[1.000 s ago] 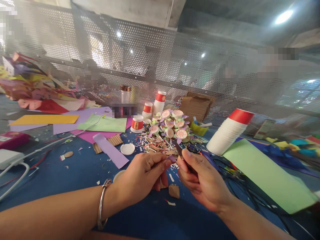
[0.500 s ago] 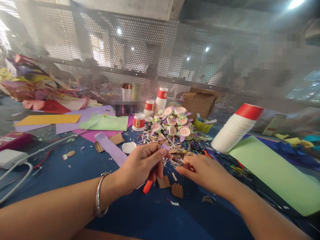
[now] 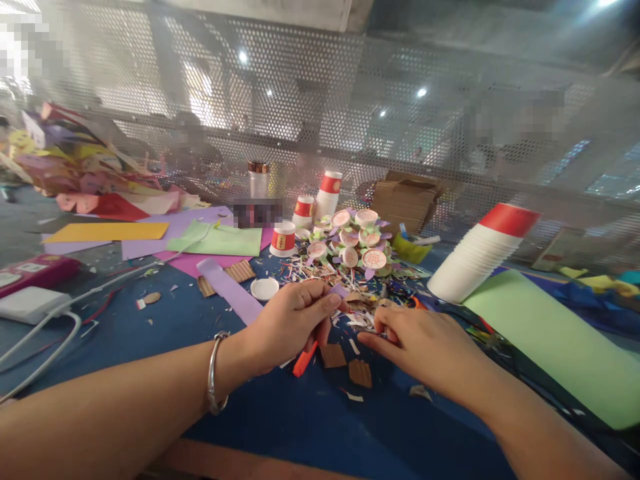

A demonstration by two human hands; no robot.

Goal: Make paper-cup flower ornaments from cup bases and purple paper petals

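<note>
My left hand (image 3: 295,320), with a silver bangle at the wrist, pinches a small piece of purple paper (image 3: 339,290) between thumb and fingers. My right hand (image 3: 425,337) is curled low over the scraps just to the right; whatever its fingers hold is hidden. Below my left hand an orange-red stick-like piece (image 3: 304,361) lies beside two bits of corrugated cardboard (image 3: 360,373). A purple paper strip (image 3: 227,288) and a white paper disc (image 3: 265,289) lie left of that hand. Behind both hands is a pile of white round cup-bottom pieces (image 3: 374,259) with purple and green paper tabs.
A tall leaning stack of paper cups (image 3: 473,263) and a light green sheet (image 3: 555,347) are on the right. Red-and-white cups (image 3: 283,240) stand behind. Coloured sheets (image 3: 107,231), a white charger (image 3: 33,305) and its cable are at left. Mesh (image 3: 300,100) rises behind the blue table.
The view has shifted slightly, so most things sit a little further right. My left hand still pinches the purple paper; the right hand stays low over the scraps.
</note>
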